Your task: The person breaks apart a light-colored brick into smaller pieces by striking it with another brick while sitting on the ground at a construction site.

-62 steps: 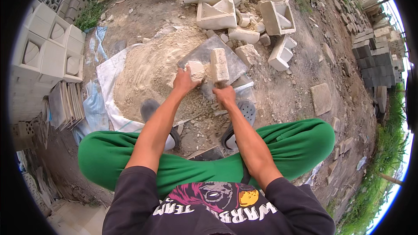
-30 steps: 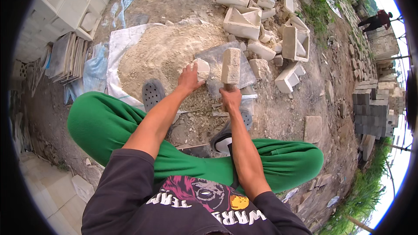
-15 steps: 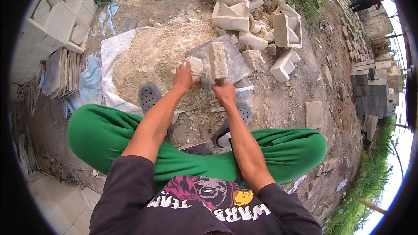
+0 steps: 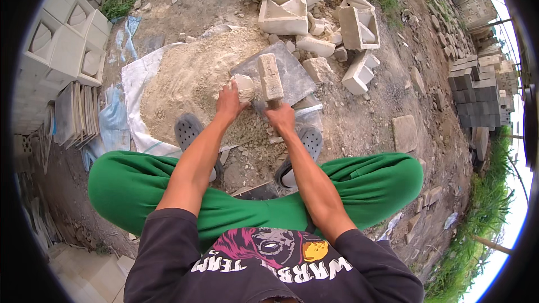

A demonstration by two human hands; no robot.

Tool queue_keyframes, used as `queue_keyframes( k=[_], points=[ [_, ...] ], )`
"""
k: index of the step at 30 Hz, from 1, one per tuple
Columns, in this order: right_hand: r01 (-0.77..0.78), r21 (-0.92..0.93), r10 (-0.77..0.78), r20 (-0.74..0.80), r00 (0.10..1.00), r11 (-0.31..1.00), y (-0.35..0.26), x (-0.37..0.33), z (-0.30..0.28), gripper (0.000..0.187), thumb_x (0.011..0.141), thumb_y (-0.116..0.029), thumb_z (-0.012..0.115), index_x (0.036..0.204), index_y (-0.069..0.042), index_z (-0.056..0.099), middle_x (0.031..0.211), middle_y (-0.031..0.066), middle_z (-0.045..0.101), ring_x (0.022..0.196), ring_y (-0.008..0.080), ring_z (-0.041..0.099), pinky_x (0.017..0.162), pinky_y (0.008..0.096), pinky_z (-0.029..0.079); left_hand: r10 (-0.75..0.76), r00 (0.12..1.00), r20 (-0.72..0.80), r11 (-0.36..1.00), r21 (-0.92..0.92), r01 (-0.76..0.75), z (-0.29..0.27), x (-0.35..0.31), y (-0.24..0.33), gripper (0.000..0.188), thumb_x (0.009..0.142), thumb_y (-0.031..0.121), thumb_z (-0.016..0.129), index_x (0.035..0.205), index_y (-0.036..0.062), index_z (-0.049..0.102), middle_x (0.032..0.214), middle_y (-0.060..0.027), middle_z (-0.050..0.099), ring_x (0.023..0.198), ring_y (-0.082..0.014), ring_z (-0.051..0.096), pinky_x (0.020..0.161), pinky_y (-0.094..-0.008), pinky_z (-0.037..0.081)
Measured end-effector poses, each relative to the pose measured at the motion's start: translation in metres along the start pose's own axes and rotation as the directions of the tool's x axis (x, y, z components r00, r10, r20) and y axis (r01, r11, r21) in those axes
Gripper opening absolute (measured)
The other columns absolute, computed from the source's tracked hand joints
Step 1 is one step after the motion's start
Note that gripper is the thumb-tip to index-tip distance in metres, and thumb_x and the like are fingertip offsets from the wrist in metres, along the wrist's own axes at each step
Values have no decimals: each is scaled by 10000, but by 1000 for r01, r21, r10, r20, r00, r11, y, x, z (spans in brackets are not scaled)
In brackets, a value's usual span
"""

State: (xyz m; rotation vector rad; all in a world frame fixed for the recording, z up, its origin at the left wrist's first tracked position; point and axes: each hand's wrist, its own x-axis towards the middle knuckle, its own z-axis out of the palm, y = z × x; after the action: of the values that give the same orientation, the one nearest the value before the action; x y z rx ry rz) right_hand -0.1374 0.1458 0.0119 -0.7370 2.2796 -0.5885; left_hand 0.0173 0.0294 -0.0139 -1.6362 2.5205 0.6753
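Chunk (image 4: 243, 87) sits, unbroken, at the plate's (image 4: 300, 77) near-left edge. Plenty looks crumbled already (that pale heap (image 4: 185, 81) left of the plate), though broken blocks (image 4: 283, 14) beyond it remain in big pieces. Left hand (image 4: 228, 102) grips the chunk; right hand (image 4: 281, 118), near the plate's front, clasps a mallet (image 4: 270, 78).

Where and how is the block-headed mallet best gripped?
Probably around its narrow handle, coming from the near side, where the right hand holds it: the thick head points away, leaving the slimmer handle at the near end.
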Motion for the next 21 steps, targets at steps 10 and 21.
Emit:
queue_keyframes(
  k=[10, 21],
  points=[
    [-78, -26, 79, 12, 997, 997, 40, 26, 8, 491, 668, -375, 755, 965, 15, 725, 910, 243, 729, 883, 386, 720, 787, 440, 554, 35, 999, -6, 999, -11, -35, 0, 7, 7, 1068, 737, 456, 849, 1512, -36, 303, 1269, -287, 532, 1162, -427, 558, 942, -465, 509],
    [64, 62, -66, 20, 998, 996, 27, 8, 9, 452, 712, -371, 736, 1032, -52, 733, 1003, 236, 725, 970, 398, 702, 839, 464, 553, -2, 1000, 13, 1000, -31, 3, -5, 2, 11, 1053, 756, 458, 834, 1510, -50, 303, 1264, -287, 537, 1158, -421, 567, 945, -463, 513]
  ],
)
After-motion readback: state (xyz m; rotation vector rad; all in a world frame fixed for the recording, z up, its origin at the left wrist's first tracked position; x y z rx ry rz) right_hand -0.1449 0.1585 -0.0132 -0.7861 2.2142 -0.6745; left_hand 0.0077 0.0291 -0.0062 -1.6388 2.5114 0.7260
